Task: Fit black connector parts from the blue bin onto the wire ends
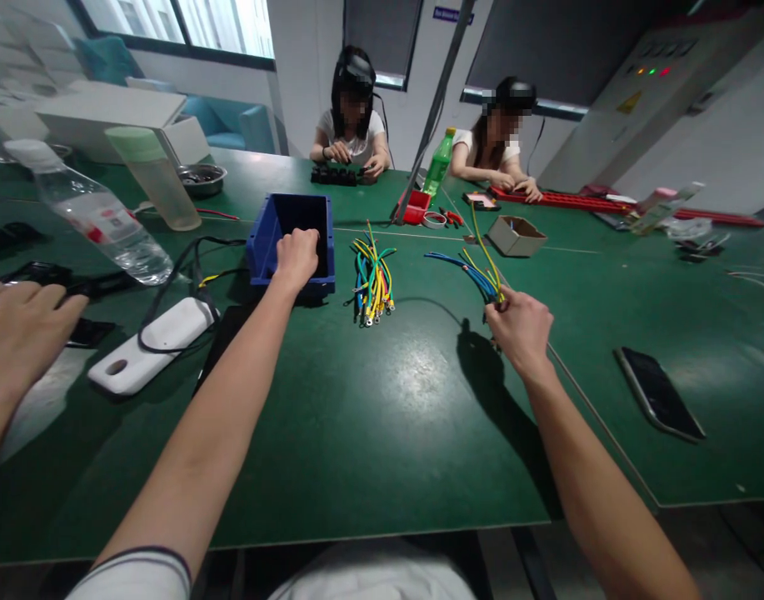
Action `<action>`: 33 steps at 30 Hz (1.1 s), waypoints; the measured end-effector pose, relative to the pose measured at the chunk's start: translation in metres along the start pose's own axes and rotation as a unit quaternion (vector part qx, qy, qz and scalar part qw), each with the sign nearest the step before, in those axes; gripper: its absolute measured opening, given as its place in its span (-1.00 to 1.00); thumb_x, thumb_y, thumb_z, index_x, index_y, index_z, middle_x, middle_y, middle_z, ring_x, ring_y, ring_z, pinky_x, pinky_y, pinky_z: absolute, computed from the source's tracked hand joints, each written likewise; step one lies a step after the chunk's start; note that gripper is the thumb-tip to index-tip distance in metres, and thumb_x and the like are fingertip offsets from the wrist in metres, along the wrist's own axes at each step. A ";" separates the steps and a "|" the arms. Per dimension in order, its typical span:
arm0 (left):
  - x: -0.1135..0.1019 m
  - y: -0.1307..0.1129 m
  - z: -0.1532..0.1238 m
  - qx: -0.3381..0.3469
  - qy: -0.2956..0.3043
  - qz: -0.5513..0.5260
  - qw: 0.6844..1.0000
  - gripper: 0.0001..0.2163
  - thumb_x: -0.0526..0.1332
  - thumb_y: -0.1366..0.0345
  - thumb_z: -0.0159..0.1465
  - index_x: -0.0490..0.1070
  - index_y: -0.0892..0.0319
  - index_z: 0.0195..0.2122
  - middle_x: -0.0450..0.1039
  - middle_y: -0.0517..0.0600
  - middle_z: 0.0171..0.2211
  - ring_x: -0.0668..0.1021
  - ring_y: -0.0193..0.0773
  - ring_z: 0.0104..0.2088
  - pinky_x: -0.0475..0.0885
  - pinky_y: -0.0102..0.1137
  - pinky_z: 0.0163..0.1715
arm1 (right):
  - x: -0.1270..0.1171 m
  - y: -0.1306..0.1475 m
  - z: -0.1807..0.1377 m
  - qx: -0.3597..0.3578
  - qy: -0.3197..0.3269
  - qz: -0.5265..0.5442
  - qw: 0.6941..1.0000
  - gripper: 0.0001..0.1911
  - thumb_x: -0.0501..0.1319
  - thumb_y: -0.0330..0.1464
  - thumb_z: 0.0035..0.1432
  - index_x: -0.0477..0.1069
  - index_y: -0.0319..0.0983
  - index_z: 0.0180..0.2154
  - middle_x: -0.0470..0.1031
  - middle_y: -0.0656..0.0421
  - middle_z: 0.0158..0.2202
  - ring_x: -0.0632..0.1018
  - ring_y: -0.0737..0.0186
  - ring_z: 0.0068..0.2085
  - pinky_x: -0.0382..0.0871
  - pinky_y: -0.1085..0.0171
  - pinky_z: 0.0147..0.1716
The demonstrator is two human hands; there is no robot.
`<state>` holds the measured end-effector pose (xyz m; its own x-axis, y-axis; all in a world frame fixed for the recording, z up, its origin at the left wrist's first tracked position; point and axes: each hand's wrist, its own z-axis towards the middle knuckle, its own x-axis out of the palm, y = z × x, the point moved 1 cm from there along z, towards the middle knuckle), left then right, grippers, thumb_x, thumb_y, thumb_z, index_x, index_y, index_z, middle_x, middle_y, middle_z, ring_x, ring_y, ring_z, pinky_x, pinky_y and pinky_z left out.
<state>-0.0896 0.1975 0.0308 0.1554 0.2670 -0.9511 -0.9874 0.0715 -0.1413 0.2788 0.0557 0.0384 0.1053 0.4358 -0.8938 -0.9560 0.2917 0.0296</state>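
My left hand (296, 257) reaches over the near rim of a blue plastic bin (270, 239), its fingers curled down inside; what they hold, if anything, is hidden. My right hand (520, 328) is closed around a bunch of blue, yellow and green wires (475, 271) that fan up and to the left. Between the two hands a second bundle of coloured wires with ring terminals (372, 279) lies on the green table (382, 417).
Another person's hand (19, 329) rests at the left edge. A water bottle (100, 218), a cup (157, 179), a white device with a black cable (152, 343), a phone (660, 392) and a small cardboard box (515, 235) lie around. Two people work across the table.
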 end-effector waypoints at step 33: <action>-0.046 0.023 -0.042 -0.005 0.028 -0.035 0.999 -0.72 0.12 0.22 0.27 0.43 0.27 -0.09 0.37 0.33 -0.04 0.38 0.21 0.09 0.35 0.03 -0.09 | 0.021 -0.023 0.007 0.120 0.127 -0.030 0.984 -0.62 0.12 -0.27 0.06 0.55 -0.30 -0.16 0.50 -0.17 -0.33 0.55 -0.10 -0.26 0.33 0.14 -0.35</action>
<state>-0.1209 0.1470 0.0597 0.2224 0.2082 -0.9525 -0.9745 0.0788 -0.2103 0.3046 0.0646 0.0225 0.0585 0.1935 -0.9794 -0.8549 0.5163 0.0509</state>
